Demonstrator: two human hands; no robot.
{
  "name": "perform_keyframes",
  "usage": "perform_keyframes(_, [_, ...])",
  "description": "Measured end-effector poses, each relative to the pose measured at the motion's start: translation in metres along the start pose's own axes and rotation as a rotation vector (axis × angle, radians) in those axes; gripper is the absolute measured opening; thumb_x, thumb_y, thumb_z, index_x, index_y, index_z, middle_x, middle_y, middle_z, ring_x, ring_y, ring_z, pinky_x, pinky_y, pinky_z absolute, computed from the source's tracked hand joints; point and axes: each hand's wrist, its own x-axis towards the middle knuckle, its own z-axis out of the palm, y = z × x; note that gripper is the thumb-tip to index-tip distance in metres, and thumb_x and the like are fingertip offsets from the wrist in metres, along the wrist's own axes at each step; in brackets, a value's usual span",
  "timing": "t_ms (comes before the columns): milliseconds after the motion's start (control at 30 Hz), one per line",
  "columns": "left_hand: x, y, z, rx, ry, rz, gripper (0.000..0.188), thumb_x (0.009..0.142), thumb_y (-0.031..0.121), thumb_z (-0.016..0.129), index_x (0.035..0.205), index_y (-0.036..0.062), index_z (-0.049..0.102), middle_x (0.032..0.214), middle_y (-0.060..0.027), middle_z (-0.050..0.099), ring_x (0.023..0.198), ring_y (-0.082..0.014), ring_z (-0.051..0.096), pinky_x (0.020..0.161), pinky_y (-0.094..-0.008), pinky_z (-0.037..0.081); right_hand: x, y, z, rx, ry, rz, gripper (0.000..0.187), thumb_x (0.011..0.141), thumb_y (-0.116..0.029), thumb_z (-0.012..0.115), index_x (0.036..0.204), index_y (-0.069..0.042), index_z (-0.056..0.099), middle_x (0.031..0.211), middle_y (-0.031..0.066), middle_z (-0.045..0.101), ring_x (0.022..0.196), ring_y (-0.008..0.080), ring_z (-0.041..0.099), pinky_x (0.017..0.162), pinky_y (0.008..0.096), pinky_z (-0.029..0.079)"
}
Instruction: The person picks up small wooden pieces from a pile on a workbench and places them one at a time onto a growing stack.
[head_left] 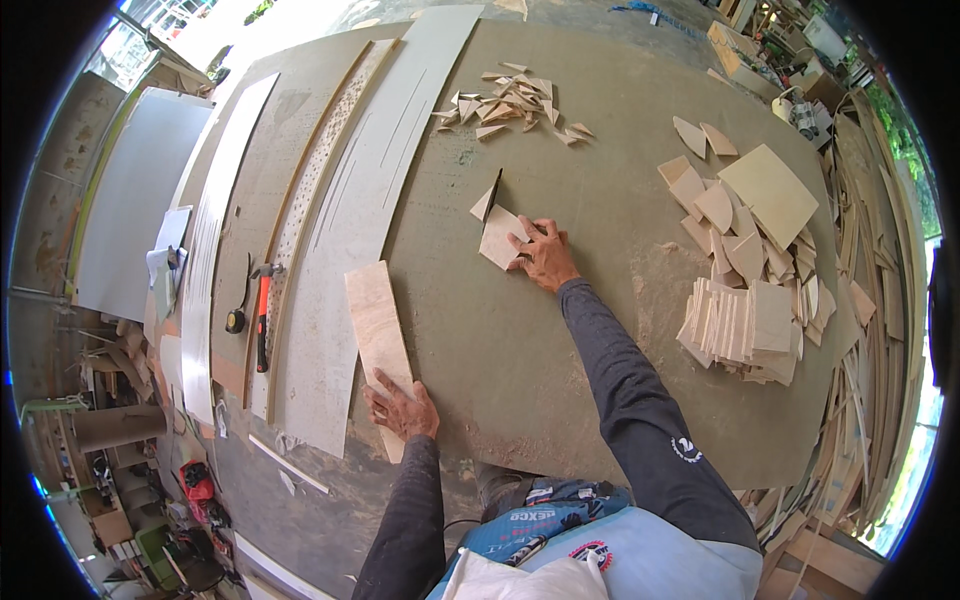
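Near the middle of the large brown work surface, a thin dark saw blade stands up from the top. My right hand grips the right side of a small pale plywood piece, its fingers bent on it. The piece lies flat at the near end of the blade. A small triangular offcut lies left of the blade. My left hand is closed across the near end of a long plywood strip, which lies along the edge of a grey board.
Triangular scraps lie beyond the blade. At the right are stacked plywood squares, rounded pieces and a larger square panel. A hammer and a tape measure lie at the left. Long timber strips line the right side.
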Motion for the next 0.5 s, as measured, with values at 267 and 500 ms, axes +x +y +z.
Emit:
perform_keyframes(267, [0.0002,0.0015,-0.0013,0.004,-0.001,-0.002,0.092,0.096,0.042,0.060,0.166,0.0143,0.007,0.163,-0.0276,0.014,0.154,-0.0408,0.012,0.121,-0.0582,0.009,0.0009,-0.0063,0.0047,-0.062,0.000,0.079,0.060,0.080,-0.057,0.073,0.132,-0.026,0.072,0.155,0.0059,0.052,0.130,0.0242,0.041,0.105,0.0412,0.035])
perform_keyframes(500, [0.0003,0.0017,-0.0009,-0.004,0.000,-0.008,0.093,0.095,0.043,0.061,0.166,0.0144,0.008,0.163,-0.0276,0.013,0.154,-0.0408,0.011,0.121,-0.0585,0.009,0.0001,0.0001,0.0055,0.015,0.035,0.034,0.059,0.078,-0.055,0.075,0.129,-0.025,0.073,0.155,0.0046,0.052,0.132,0.0239,0.041,0.107,0.0421,0.033])
